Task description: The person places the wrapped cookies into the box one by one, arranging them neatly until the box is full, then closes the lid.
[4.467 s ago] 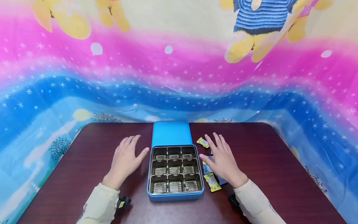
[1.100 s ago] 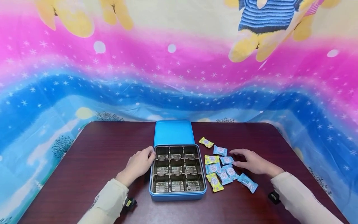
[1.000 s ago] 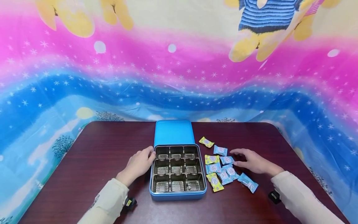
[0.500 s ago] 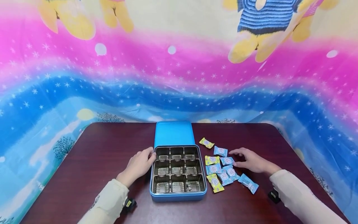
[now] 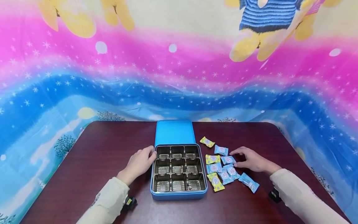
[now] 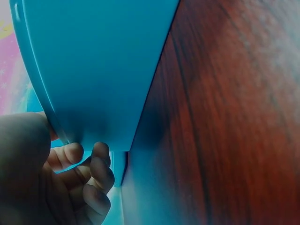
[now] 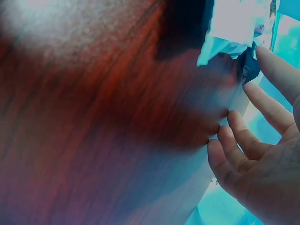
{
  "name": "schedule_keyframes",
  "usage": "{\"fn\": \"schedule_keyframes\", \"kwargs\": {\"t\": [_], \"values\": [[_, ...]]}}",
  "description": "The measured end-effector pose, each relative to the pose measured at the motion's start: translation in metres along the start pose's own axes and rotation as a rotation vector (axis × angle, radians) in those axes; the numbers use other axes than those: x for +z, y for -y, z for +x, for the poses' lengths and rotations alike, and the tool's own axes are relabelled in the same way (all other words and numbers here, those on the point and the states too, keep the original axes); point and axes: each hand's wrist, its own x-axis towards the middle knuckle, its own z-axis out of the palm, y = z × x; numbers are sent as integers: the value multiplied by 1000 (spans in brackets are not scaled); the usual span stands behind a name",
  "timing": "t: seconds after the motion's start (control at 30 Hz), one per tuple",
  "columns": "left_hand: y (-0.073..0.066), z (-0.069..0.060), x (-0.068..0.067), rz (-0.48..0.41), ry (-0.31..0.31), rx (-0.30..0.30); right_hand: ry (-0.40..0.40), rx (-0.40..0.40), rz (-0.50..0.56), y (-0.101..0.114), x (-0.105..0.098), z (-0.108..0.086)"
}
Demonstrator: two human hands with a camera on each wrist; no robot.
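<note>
A blue tin (image 5: pixel 179 196) sits in the middle of the table, its dark plastic insert (image 5: pixel 177 168) divided into several bare compartments. My left hand (image 5: pixel 138 163) grips the tin's far left corner, thumb at the rim and fingers curled by the side wall, as the left wrist view shows too. To the right lie several wrapped candies, among them a yellow candy (image 5: pixel 216 182) and a blue candy (image 5: pixel 249 182). My right hand (image 5: pixel 253 160) rests beside another blue candy (image 5: pixel 227 160), fingers loosely bent, thumb and index finger apart. In the right wrist view, its fingertips (image 7: pixel 213 143) are at the tabletop.
Behind the tin lies a flat blue lid (image 5: pixel 174 132), close against its far edge. The dark red table (image 5: pixel 98 149) ends at a patterned cloth backdrop (image 5: pixel 179 84). A dark wrist camera (image 5: pixel 275 196) hangs under the right sleeve.
From hovering on both sides, my left hand has come to the tin's far left corner, and my right hand has moved right, uncovering the candies. Over the last second both hands stay almost still.
</note>
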Motion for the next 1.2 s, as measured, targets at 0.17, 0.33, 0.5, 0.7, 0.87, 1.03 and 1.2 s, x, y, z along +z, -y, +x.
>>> {"fn": "schedule_keyframes", "kwargs": {"t": [0.17,0.33,0.5,0.7,0.87,1.03,1.2], "values": [[0,2,-1,-13,6,-2,-3,-3,-9,1,-1,2],[0,3,-2,-3,3,-6,2,1,-14,0,-2,3],[1,5,-3,-3,10,-2,1,-9,-17,-1,-1,4],[3,5,-1,-7,15,-11,4,2,-4,-1,0,4],[2,4,1,-17,17,-16,4,26,16,-1,1,4],[1,2,2,-27,8,-16,3,32,37,-1,0,1],[1,2,3,-30,8,-24,-17,25,60,-3,-1,-3]]}}
